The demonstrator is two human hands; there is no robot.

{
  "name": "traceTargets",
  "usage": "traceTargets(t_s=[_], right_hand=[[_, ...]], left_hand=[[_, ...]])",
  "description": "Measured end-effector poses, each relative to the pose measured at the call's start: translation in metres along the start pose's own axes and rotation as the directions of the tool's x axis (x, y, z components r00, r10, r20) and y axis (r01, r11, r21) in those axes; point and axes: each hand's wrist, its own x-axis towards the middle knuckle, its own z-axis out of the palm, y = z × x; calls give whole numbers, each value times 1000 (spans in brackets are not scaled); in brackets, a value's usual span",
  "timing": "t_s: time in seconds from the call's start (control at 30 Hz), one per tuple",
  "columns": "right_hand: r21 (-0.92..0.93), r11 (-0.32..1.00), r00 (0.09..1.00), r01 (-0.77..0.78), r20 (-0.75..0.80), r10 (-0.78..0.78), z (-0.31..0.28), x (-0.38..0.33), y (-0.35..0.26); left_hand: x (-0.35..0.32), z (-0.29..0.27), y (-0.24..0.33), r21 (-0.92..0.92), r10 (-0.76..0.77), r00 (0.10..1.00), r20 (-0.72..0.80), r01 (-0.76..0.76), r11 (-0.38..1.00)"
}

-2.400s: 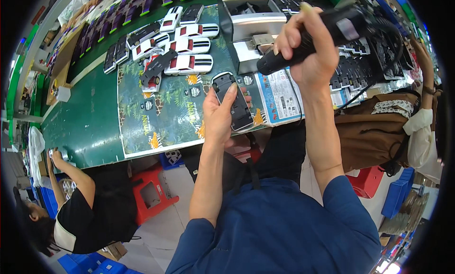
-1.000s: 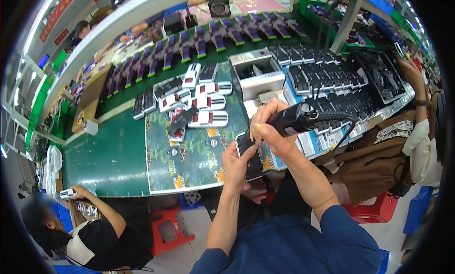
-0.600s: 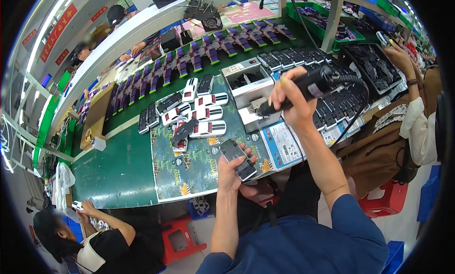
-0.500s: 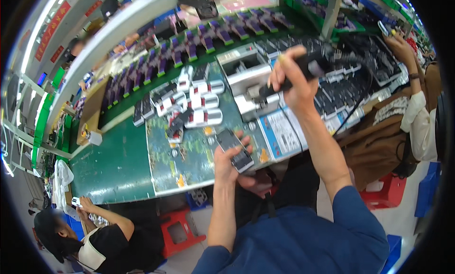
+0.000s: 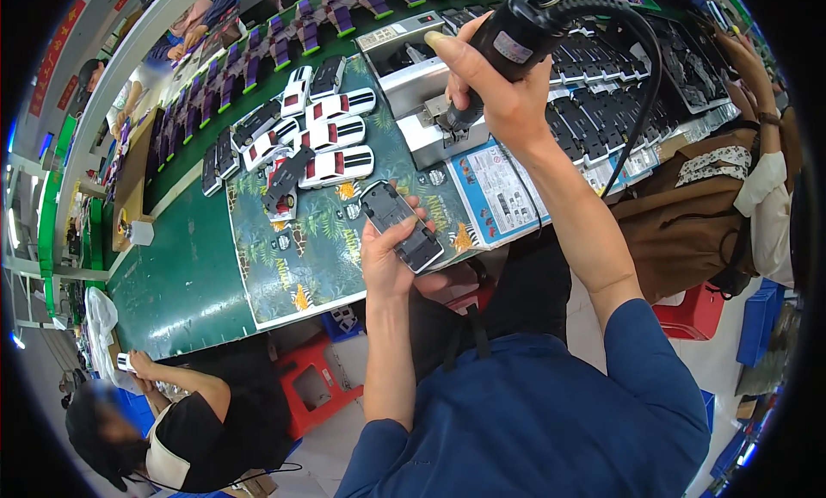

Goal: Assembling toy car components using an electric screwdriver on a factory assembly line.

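Note:
My left hand [image 5: 387, 261] holds a dark toy-car chassis [image 5: 402, 226] underside up, just above the near edge of the leaf-patterned mat [image 5: 297, 261]. My right hand [image 5: 495, 93] is raised higher and to the right, gripping a black corded electric screwdriver [image 5: 508, 42] with its tip pointing down toward a grey metal fixture [image 5: 430, 119]. The tool's black cable [image 5: 641, 93] loops down to the right. The screwdriver tip is apart from the chassis.
White toy car bodies [image 5: 327, 136] lie in rows on the mat, on a green workbench [image 5: 176, 266]. A blue printed sheet [image 5: 499, 188] lies right of the mat. Trays of dark parts [image 5: 619, 102] fill the right. One person sits lower left [image 5: 172, 420], another at right [image 5: 731, 197].
My right hand lifted the screwdriver away from the chassis, up and to the right. My left hand kept the chassis and lowered it slightly toward the mat's near edge.

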Motion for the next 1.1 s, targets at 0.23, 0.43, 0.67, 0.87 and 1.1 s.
traceTargets(t_s=[0.23, 0.43, 0.67, 0.87, 1.1], right_hand=[[-156, 987, 997, 43, 75, -31, 8, 5, 7], [176, 927, 943, -331, 93, 319, 4, -27, -19], [566, 757, 945, -327, 190, 267, 23, -81, -41], [366, 850, 912, -379, 303, 277, 19, -93, -35], [307, 870, 902, -385, 323, 286, 22, -96, -34]], left_hand=[[-2, 1, -1, -21, 6, 1000, -25, -6, 1000], [3, 2, -1, -39, -17, 996, -91, 13, 999], [9, 2, 3, -9, -1, 993, -120, 0, 1000], [7, 1, -2, 1, -12, 992, -124, 12, 1000], [9, 2, -3, -21, -28, 990, -141, 26, 999]])
